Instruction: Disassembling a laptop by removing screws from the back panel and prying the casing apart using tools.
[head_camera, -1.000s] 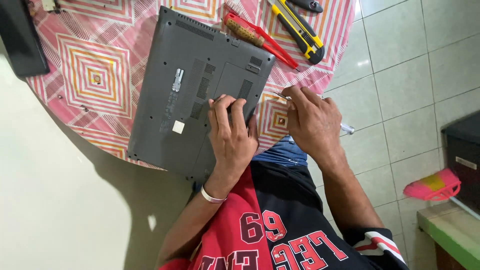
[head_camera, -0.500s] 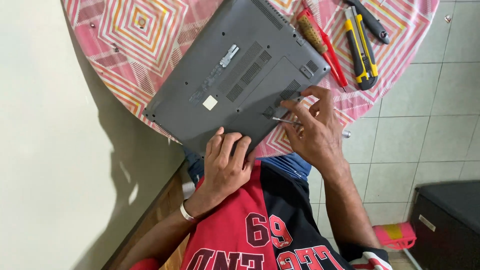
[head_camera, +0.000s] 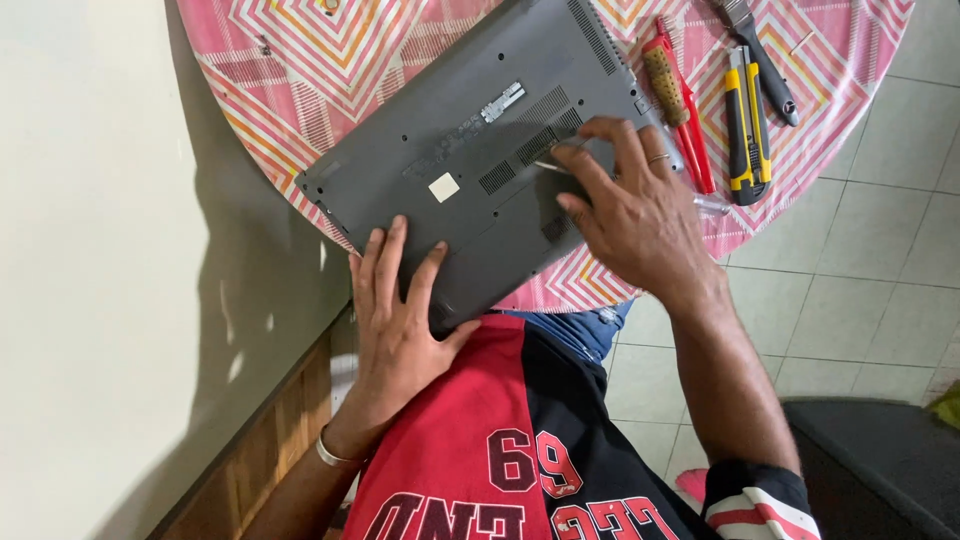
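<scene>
Your counter (head_camera: 300, 60) is a round one under a pink cloth with nested diamond patterns, set against a pale wall on the left and above a tiled floor on the right. On it lies a grey laptop (head_camera: 470, 150), turned bottom up and set at a slant, its near corner hanging over the counter's near edge toward your lap; vent slots, a small pale sticker and a label strip show on its underside. Your left hand (head_camera: 400, 320) lies flat and open on that near corner, fingers spread and pressing on the shell, gripping nothing, with a metal bangle at the wrist. Your right hand (head_camera: 630, 215) rests over the right part of the laptop's underside, fingers curled around a thin screwdriver (head_camera: 552, 168); its metal shaft sticks out to the left from your fingertips and its tip lies on the grey shell close to the vents, while a clear bit of handle shows past the right side of the hand. To the right of the laptop, on the cloth, lie more tools: a red-handled tool (head_camera: 680, 120) just beside the laptop's edge, then a yellow and black utility knife (head_camera: 745, 130), and farther right a dark-handled tool (head_camera: 765, 60) running off the far edge of the view.
</scene>
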